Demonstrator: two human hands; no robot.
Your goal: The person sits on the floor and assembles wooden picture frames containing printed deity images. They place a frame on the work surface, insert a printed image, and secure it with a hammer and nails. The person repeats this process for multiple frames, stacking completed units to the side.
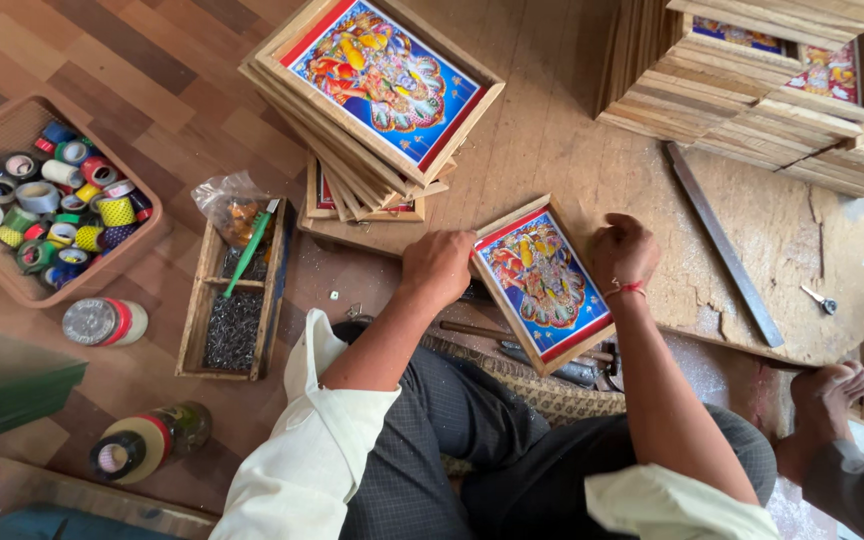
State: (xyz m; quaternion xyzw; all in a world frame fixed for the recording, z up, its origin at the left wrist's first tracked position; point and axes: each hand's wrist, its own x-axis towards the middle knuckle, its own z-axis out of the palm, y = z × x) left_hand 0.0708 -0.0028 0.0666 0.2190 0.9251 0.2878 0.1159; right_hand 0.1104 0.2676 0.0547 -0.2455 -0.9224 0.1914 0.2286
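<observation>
A small wooden-framed picture with a bright blue and red print (542, 285) lies tilted on the worn wooden work board (592, 150), its lower corner hanging over the board's near edge above the person's lap. The left hand (439, 265) is closed in a loose fist against the frame's left edge, at about nine o'clock from it. The right hand (624, 250), a red thread at its wrist, is curled shut on the frame's upper right edge, at about two o'clock.

Just beneath the frame, at six o'clock, dark metal hand tools (552, 360) lie partly hidden. At eleven o'clock a fanned stack of similar framed pictures (377, 95) rests on the board; at one o'clock stands a taller pile of frames (762, 90), and at three o'clock lies a long flat metal bar (722, 240). Well off at nine o'clock sits a divided wooden box of small dark nails (235, 300), and beyond it a brown tray of coloured tape rolls (47, 200).
</observation>
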